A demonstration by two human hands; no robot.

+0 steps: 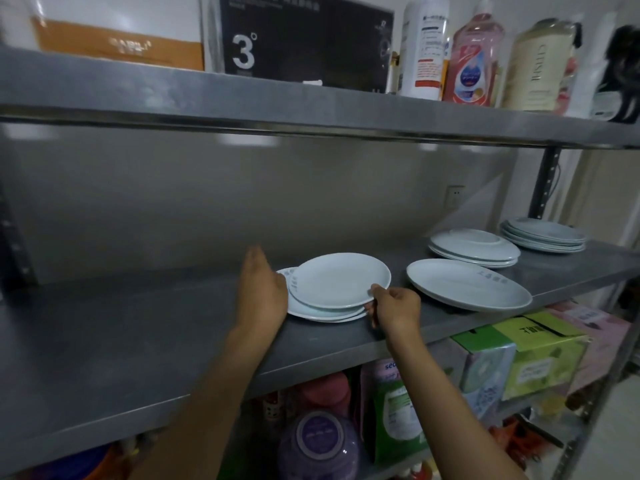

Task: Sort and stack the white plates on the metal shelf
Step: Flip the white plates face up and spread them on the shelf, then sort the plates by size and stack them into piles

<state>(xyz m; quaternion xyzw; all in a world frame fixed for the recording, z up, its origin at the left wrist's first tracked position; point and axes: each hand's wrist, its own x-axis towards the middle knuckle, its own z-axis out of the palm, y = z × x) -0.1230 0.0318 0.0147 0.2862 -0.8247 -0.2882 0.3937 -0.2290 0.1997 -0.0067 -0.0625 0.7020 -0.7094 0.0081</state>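
A grey metal shelf (138, 327) runs across a storage rack, with bottles (474, 60) above and boxes (519, 355) below. Near its front edge sits a small pile (325, 311) of white plates. The right hand (396, 308) pinches the rim of the top plate (337, 280), which lies a little off-centre on the pile, likely so it can be squared up. The left hand (261, 289) rests flat, fingers straight, against the pile's left side, seemingly to steady it. An oval plate (467, 284) lies alone to the right; two further stacks (474, 247) stand toward the back right corner.
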